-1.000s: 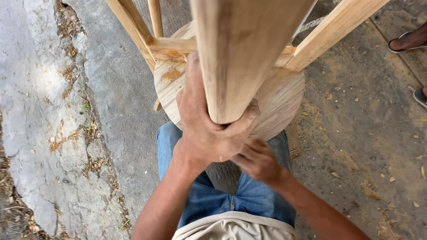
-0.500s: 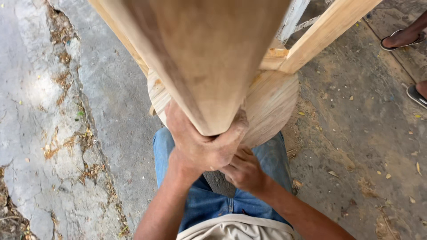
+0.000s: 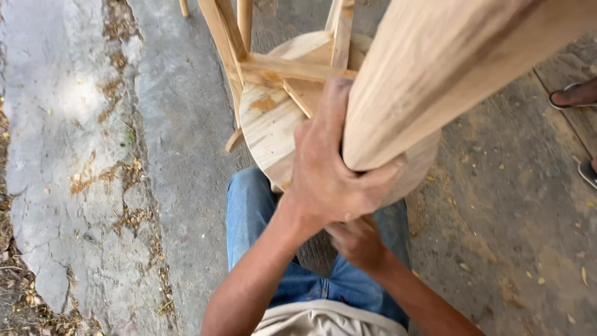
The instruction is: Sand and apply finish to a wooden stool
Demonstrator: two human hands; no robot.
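Note:
An unfinished wooden stool lies upside down against my knees, its round seat [image 3: 273,127] facing me and its cross rungs [image 3: 292,68] showing pale wood. One thick leg [image 3: 448,68] rises toward the camera and fills the upper right. My left hand [image 3: 333,171] is wrapped around the lower end of that leg. My right hand [image 3: 357,242] sits just below it, partly hidden under the left hand and the seat's edge; whether it holds anything is unclear.
I wear blue jeans [image 3: 249,211] and sit over a cracked concrete ground [image 3: 74,155] with dry debris. Another person's foot in a sandal [image 3: 575,96] rests at the right edge, and a second sandal tip [image 3: 587,174] shows below it.
The stool has swung so its leg now points to the upper right and more of the seat and rungs shows. My left hand keeps its grip on the leg.

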